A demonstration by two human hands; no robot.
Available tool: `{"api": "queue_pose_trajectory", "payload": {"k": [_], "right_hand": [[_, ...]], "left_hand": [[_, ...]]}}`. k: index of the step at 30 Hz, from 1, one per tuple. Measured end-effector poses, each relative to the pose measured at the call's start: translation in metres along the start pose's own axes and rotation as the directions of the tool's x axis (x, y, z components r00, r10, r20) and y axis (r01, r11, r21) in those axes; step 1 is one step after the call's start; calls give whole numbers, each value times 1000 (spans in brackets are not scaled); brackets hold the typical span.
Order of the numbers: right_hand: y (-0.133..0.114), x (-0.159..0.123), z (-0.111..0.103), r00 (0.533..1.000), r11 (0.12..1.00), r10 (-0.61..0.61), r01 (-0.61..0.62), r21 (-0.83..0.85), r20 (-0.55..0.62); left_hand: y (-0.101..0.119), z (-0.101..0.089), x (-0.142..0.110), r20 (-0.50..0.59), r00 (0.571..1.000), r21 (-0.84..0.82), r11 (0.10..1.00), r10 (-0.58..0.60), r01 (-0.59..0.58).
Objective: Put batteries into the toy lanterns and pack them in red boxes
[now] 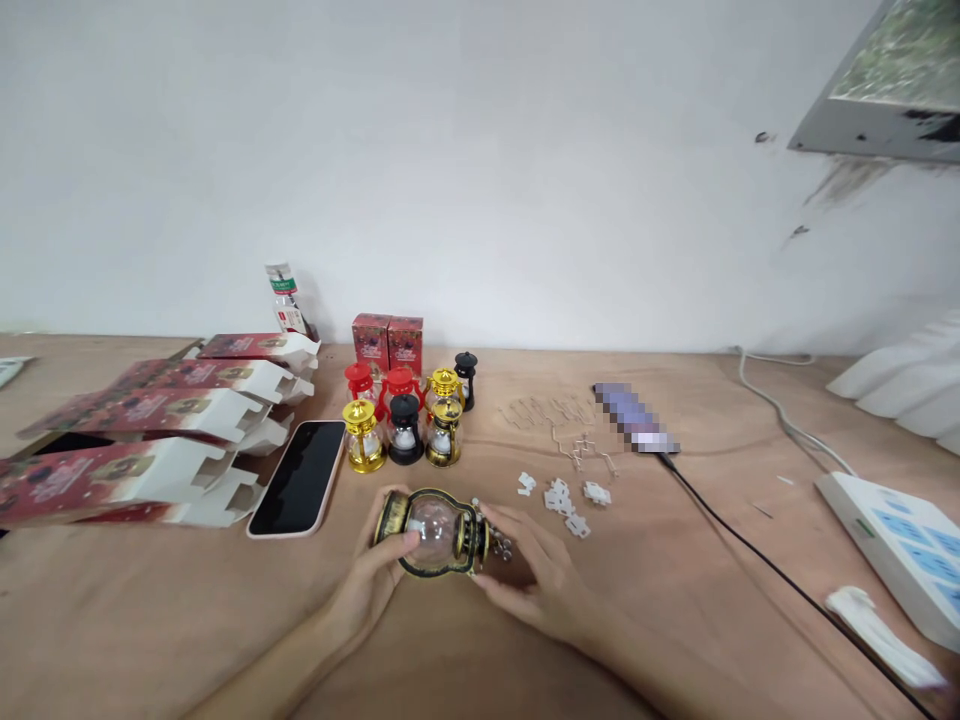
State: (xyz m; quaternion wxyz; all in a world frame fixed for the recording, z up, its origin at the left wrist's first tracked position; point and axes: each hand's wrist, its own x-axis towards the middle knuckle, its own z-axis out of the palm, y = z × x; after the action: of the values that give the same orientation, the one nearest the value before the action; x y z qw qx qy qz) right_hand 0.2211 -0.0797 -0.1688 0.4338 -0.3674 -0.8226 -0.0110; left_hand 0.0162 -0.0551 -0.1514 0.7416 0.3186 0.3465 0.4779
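A small black-and-gold lantern (433,532) with a clear bulging middle lies on its side between my hands, its top to the right. My left hand (375,560) is wrapped round its base, the thumb over the clear part. My right hand (536,570) has its fingertips on either side of the lantern's top, touching the handle. Small shiny metal rings (504,545) hang beside that top, partly hidden by the fingers. Beyond my hands stand several small lanterns in red, gold and black, among them a gold lantern (364,440) and a black lantern (405,432).
Flattened red-and-white boxes (150,480) and a phone (298,478) lie left. Two upright red boxes (388,343) and a bottle (286,300) stand by the wall. White plastic pieces (559,497), bent wires (547,412), a cabled phone (634,418) and a power strip (892,545) lie right.
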Motion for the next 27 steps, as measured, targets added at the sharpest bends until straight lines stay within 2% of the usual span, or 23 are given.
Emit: {"api": "queue_pose_trajectory", "payload": {"k": [15,27], "right_hand": [[2,0,4,996,999,-54,54,-1,-76],[1,3,1,997,998,-55,55,2,-46]], "left_hand": [[4,2,-2,30,998,20,998,54,-54],[6,0,0,61,997,28,999,39,-41]]}}
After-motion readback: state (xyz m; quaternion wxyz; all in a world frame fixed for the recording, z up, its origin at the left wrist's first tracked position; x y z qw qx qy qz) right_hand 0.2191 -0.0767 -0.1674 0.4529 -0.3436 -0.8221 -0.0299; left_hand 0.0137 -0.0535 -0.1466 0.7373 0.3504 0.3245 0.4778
